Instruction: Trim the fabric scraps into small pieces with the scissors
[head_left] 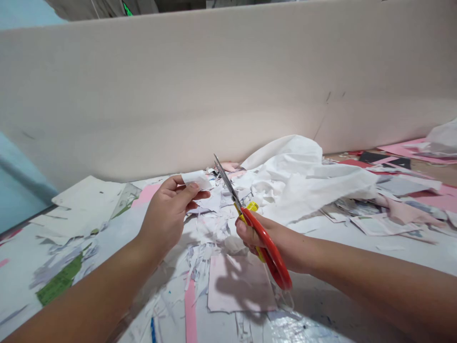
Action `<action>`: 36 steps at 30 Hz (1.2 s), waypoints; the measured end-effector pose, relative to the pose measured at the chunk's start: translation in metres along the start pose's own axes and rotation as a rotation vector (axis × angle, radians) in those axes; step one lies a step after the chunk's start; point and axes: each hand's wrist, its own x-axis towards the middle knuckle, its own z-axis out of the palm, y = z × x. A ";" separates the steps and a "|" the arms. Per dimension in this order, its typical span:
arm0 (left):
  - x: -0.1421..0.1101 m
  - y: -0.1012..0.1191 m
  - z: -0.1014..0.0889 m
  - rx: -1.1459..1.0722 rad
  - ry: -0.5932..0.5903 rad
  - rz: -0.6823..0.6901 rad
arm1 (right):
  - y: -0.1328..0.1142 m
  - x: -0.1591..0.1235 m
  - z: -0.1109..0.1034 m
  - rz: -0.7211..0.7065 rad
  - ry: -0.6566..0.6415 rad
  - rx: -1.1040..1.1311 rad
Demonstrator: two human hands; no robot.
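Note:
My left hand [171, 209] pinches a small white piece of paper [197, 180] between thumb and fingers, lifted above the table. To its right, my right hand [262, 233] is wrapped round a pair of scissors [266, 243] with red and yellow handles. The metal blades point up and away, a short gap to the right of the paper, and look closed or nearly so. Below the hands lies a pale pink square sheet [241, 286], with the shadow of a hand and scissors on it.
Paper scraps and strips [200, 267] litter the white table. A crumpled white sheet [303, 176] lies behind my right hand. Pink, red and printed pieces [396, 214] are heaped at the right. White card [89, 205] and a green piece [60, 281] lie left. A pale upright panel [214, 90] closes off the back.

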 end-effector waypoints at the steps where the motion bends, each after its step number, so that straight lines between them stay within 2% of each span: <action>1: 0.000 0.000 0.000 -0.006 0.006 0.004 | 0.000 -0.001 0.000 -0.004 -0.010 -0.030; 4: -0.001 0.000 0.000 -0.018 0.032 0.020 | 0.005 -0.004 0.004 0.003 0.042 -0.138; 9: -0.003 0.000 0.002 0.016 0.056 0.083 | 0.016 -0.005 0.010 -0.094 0.139 -0.406; 14: -0.010 0.003 0.004 0.135 0.090 0.198 | 0.013 -0.005 0.011 -0.079 0.178 -0.551; 18: -0.016 0.005 0.007 0.233 0.073 0.250 | 0.014 -0.005 0.013 -0.118 0.209 -0.659; 25: -0.021 0.006 0.009 0.283 0.056 0.302 | 0.016 -0.006 0.015 -0.117 0.225 -0.723; 30: -0.023 0.007 0.010 0.287 0.035 0.291 | 0.014 -0.006 0.014 -0.100 0.227 -0.721; 36: -0.024 0.006 0.011 0.245 0.014 0.264 | 0.010 -0.007 0.017 -0.003 0.224 -0.691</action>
